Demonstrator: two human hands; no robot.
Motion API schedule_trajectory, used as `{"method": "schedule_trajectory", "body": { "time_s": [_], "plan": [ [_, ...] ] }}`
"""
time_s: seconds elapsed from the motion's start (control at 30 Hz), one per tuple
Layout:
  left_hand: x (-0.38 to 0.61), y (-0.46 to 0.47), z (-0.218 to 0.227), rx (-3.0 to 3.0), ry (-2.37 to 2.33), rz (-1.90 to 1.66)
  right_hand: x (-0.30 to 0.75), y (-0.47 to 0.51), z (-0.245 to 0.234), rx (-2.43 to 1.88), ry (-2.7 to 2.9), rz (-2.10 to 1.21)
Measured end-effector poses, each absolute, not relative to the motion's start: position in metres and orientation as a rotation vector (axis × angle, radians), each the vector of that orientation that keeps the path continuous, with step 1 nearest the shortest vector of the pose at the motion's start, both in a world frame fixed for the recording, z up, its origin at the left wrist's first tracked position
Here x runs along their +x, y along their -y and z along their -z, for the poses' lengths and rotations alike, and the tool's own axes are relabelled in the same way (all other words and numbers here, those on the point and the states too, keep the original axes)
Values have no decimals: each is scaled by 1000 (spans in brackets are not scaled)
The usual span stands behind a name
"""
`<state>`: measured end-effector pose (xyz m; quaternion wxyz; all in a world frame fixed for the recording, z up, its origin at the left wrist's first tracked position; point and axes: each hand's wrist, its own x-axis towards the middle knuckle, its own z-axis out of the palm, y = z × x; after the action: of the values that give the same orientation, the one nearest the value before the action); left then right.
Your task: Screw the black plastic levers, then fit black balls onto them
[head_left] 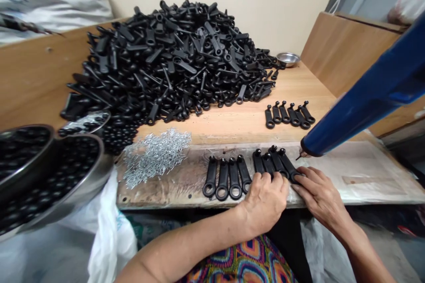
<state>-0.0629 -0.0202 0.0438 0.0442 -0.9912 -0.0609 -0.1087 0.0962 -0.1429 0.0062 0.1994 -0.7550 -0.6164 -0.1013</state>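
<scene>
My left hand (267,196) is closed, its curled fingers over the near ends of several black plastic crank handles (267,162) on the board's front edge. My right hand (320,192) has its fingertips on the ring end of the rightmost handle (287,163) in this group. The fingers partly hide the ring ends. Left of my hands, another row of black crank handles (223,179) lies side by side, rings toward me and small ball ends away. A blue power screwdriver (352,101) hangs in from the upper right, its bit tip just above the right hand.
A large heap of black crank handles (179,57) fills the back. Small metal pins (157,154) lie piled at left, beside metal bowls of black balls (66,177). More handles (288,115) lie behind the screwdriver's tip. A small steel dish (288,59) sits far back.
</scene>
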Motion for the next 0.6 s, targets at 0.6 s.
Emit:
{"method": "schedule_trajectory", "body": {
  "time_s": [0.6],
  "plan": [
    [-110,-5,-28,-3074,166,842,82,142,-11,-2129,1637,331]
  ]
}}
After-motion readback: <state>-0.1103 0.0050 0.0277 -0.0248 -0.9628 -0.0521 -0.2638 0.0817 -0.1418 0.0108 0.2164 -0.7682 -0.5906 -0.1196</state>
